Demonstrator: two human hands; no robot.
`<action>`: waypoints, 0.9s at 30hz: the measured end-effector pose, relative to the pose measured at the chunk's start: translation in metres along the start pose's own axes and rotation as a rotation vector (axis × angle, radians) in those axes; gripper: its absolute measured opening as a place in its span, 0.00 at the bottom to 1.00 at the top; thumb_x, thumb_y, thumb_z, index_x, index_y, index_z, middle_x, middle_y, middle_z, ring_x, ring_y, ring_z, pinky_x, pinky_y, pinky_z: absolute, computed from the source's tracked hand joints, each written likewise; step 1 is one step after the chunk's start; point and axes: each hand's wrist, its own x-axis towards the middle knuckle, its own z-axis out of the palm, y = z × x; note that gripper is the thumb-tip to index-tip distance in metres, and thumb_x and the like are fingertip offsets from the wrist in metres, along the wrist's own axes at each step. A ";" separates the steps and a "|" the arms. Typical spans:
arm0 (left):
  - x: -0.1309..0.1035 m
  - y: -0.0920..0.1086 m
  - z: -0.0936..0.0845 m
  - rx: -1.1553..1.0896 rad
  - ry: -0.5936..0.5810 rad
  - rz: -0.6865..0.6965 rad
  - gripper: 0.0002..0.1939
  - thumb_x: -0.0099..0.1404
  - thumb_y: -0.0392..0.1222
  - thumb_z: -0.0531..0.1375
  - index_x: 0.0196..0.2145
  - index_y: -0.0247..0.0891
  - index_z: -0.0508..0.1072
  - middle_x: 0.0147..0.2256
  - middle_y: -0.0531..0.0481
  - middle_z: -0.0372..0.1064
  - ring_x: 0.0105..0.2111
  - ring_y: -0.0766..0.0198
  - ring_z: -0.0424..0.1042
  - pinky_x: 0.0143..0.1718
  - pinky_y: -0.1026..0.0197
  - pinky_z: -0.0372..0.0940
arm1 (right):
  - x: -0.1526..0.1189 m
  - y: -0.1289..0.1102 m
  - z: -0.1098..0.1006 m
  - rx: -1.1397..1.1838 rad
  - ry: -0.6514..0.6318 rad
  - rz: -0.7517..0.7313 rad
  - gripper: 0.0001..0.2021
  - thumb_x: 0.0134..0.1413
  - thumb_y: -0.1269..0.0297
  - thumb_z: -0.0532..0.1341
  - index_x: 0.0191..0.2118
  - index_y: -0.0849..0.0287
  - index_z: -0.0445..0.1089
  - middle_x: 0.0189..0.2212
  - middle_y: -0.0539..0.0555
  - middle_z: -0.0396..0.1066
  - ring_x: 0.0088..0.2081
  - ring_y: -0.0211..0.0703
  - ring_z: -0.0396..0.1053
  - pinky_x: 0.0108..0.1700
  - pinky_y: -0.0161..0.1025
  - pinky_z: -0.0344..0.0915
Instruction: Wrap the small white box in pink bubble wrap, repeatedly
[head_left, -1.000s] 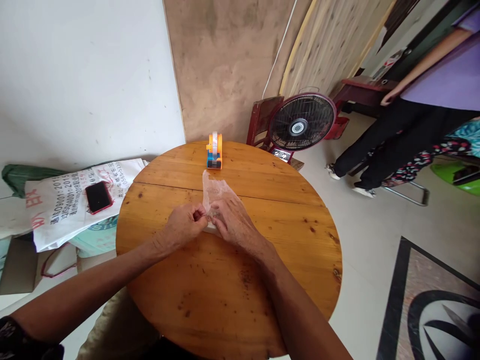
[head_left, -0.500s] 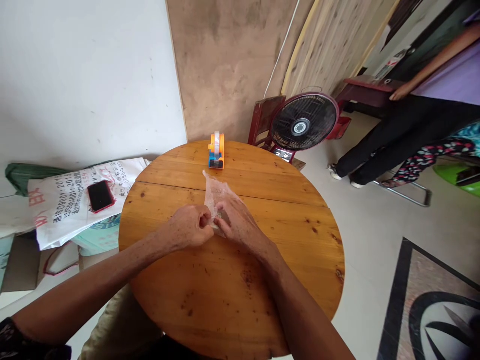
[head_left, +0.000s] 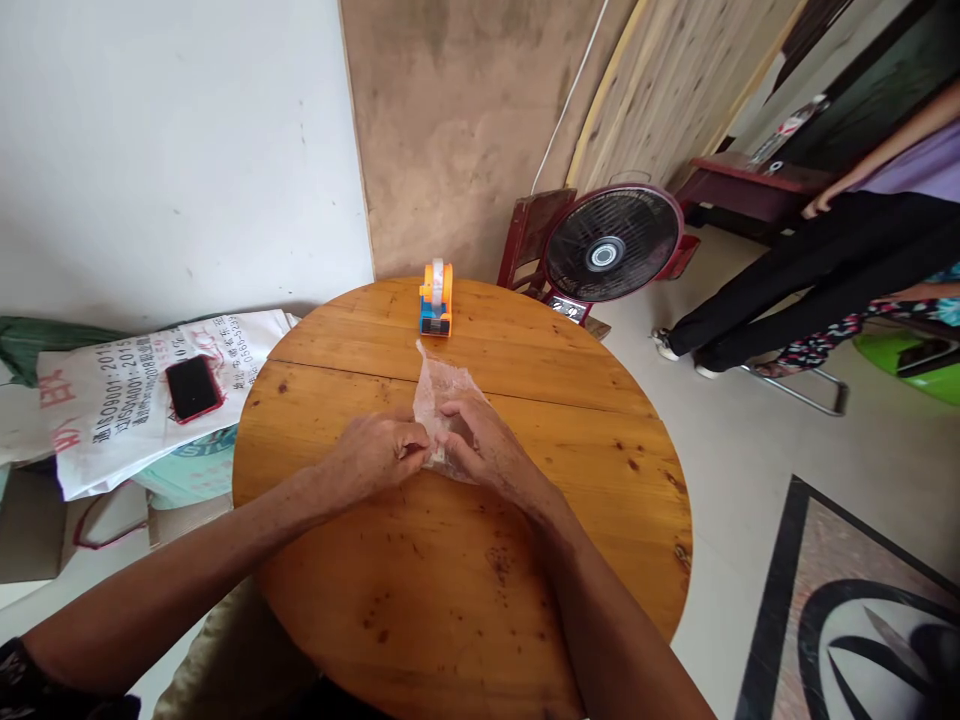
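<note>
A crumpled sheet of translucent wrap (head_left: 442,385) lies near the middle of the round wooden table (head_left: 420,580). My left hand (head_left: 379,450) is closed at the wrap's lower left edge, thumb and index finger pinching it. My right hand (head_left: 480,440) rests over the right part of the wrap, its thumb and fingers apart, partly covering it. Beyond the wrap, near the table's far edge, stands an orange and blue tape dispenser (head_left: 436,298) with a roll of clear tape.
A phone (head_left: 194,388) lies on a white printed sack (head_left: 112,400) left of the table. Behind to the right is a fan (head_left: 604,254) by a wooden chair (head_left: 529,240). A person in black trousers (head_left: 810,270) stands at the right.
My right thumb and fingers have spread apart slightly and moved off the wrap's lower edge. My left hand stays pinched beside it. The view has shifted slightly.
</note>
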 end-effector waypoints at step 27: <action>-0.004 -0.020 0.038 -0.270 0.287 0.250 0.06 0.61 0.32 0.56 0.36 0.40 0.67 0.51 0.37 0.74 0.53 0.55 0.73 0.54 0.51 0.69 | 0.047 0.026 -0.012 -0.484 -0.199 0.145 0.19 0.62 0.73 0.52 0.56 0.59 0.67 0.47 0.62 0.72 0.47 0.52 0.70 0.49 0.47 0.66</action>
